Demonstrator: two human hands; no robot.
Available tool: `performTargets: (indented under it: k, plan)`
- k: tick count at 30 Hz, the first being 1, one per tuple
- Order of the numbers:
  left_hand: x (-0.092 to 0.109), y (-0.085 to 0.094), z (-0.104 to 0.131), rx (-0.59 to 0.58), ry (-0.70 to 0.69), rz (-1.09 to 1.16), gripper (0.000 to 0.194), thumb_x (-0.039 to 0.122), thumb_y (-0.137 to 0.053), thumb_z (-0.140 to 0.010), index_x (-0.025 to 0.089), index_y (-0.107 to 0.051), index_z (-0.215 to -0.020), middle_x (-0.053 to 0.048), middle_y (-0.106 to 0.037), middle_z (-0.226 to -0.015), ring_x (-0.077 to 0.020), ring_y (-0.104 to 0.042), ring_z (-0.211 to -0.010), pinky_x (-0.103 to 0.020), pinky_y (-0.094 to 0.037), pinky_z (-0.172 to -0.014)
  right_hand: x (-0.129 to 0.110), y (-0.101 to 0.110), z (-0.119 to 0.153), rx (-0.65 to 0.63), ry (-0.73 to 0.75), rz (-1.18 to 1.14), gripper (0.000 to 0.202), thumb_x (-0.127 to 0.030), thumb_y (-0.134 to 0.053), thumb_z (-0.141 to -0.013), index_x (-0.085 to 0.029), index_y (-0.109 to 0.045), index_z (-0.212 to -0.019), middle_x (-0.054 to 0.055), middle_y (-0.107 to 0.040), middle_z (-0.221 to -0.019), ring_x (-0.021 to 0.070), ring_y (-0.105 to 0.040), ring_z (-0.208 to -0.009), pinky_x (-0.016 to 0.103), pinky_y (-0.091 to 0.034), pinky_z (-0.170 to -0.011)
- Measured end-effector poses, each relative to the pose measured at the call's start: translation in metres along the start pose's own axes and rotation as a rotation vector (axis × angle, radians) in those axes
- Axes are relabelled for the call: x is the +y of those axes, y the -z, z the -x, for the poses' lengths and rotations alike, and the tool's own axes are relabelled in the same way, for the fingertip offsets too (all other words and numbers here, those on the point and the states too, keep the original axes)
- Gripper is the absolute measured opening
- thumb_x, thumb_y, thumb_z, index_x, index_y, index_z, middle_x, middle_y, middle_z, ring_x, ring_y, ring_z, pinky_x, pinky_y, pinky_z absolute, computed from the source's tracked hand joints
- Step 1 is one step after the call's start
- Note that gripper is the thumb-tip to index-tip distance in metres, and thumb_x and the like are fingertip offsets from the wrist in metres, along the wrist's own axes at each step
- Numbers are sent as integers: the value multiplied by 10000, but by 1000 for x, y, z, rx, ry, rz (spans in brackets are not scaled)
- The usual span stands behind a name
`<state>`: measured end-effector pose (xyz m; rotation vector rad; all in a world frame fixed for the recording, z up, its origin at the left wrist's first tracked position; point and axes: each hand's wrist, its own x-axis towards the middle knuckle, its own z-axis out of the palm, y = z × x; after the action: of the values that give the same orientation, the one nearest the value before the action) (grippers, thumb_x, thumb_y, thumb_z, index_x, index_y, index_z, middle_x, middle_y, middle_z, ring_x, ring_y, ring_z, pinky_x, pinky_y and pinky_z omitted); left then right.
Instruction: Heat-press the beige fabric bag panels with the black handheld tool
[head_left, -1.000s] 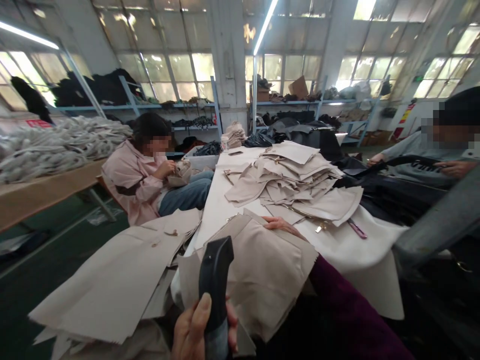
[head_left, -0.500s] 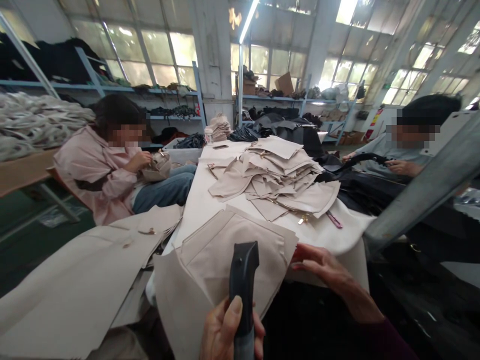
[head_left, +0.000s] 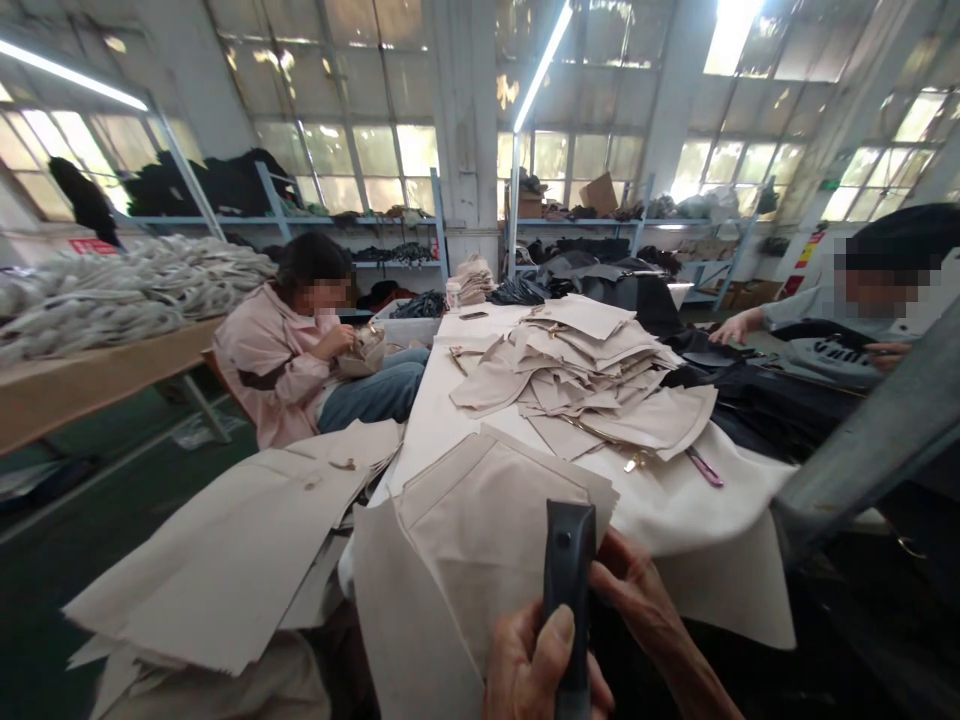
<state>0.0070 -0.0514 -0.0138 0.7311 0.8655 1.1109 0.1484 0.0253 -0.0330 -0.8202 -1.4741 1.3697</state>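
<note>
My left hand [head_left: 544,650] is wrapped round a black hand-held tool [head_left: 570,545], held upright with its thumb along the front. The tool has a broad, flat-topped head; its exact kind is unclear. Behind it lies a stack of beige fabric panels [head_left: 480,510] with stitched borders, overhanging the table's near edge. My right hand [head_left: 637,595] is close beside the tool, at the panels' lower right edge. Its thumb and fingers look apart, with their tips partly hidden by the tool.
On the white table [head_left: 442,350], a heap of beige pieces [head_left: 585,360] with gold zips lies near a pink-handled tool [head_left: 703,468]. More beige panels [head_left: 240,540] hang at left. Co-workers sit left [head_left: 285,370] and right [head_left: 892,310]. A metal post [head_left: 862,480] slants at right.
My right hand has come left and closer to the black tool. My left hand and the tool appear further right, while the whole view has also swung left.
</note>
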Motion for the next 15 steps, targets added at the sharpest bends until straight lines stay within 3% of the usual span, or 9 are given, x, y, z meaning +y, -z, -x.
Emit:
performTargets:
  k: [7,11,15]
  plan:
    - [13,-5,-32,-77,-71,-38,610,725,-486,-711,122,-571,-672,-24,-557,-432,-87,-456,-298,-178,-314,-317,12,2,0,95,-60,125,256,-439,-659,-771,-209,-670,-884,22,-671,-785,230,-604,-750,309,-490,-710]
    - [24,-5,-46,-84,-120,-22,672,736,-425,-732,103,-592,-584,-31,-524,-374,-83,-412,-259,-195,-316,-307,22,9,2,52,-122,167,333,-529,-599,-782,-209,-684,-820,7,-609,-575,211,-576,-558,314,-494,-563]
    - [23,0,-49,0,-120,41,616,696,-489,-730,94,-619,-710,-34,-575,-415,-98,-447,-272,-198,-309,-317,22,10,-1,59,-104,239,300,-499,-617,-769,-238,-715,-880,38,-691,-717,279,-636,-714,374,-519,-689]
